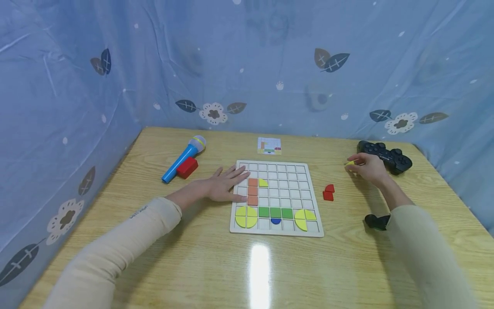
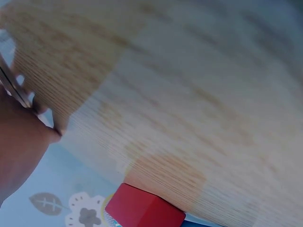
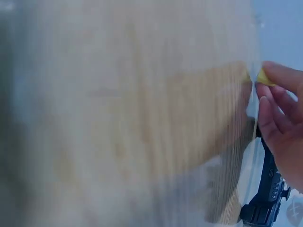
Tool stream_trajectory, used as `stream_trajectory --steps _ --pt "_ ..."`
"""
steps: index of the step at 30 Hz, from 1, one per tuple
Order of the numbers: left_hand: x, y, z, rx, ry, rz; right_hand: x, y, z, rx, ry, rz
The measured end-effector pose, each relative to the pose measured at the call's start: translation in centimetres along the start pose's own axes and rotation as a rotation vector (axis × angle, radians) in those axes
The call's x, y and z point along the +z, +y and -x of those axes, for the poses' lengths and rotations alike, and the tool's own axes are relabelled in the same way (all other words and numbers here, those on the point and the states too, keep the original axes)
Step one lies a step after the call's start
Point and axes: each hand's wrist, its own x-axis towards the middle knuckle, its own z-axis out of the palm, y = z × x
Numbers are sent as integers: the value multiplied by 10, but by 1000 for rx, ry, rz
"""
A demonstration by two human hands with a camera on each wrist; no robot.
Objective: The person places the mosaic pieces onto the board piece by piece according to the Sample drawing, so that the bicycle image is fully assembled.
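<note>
My left hand (image 1: 225, 185) lies with spread fingers on the left edge of a white grid board (image 1: 283, 193). On the board sit orange squares (image 1: 252, 192), green squares (image 1: 275, 212), a blue half circle (image 1: 275, 221), and yellow quarter circles (image 1: 246, 217), some of them grouped into rounded shapes. At the right, my right hand (image 1: 368, 168) pinches a yellow piece (image 1: 350, 163) between thumb and fingers, near the game controller; the right wrist view also shows this yellow piece (image 3: 265, 78). Two red pieces (image 1: 329, 192) lie on the table between the board and my right hand.
A small pattern card (image 1: 269, 146) lies behind the board. To the left are a blue toy microphone (image 1: 184, 159) and a red block (image 1: 187, 168). A black game controller (image 1: 386, 155) stands at the back right, and a dark object (image 1: 377, 222) is partly under my right sleeve.
</note>
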Motion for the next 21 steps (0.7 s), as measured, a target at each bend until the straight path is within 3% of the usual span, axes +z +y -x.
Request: stream_trajectory --steps 4,16,21 --pt "0 0 0 -7 -1 -13 3 -6 6 -21 17 -18" --pt "-1 0 -1 -16 -10 -14 12 -36 43 30 -233 -362" --pt "0 0 0 -12 -3 -12 18 -42 57 8 -303 -414"
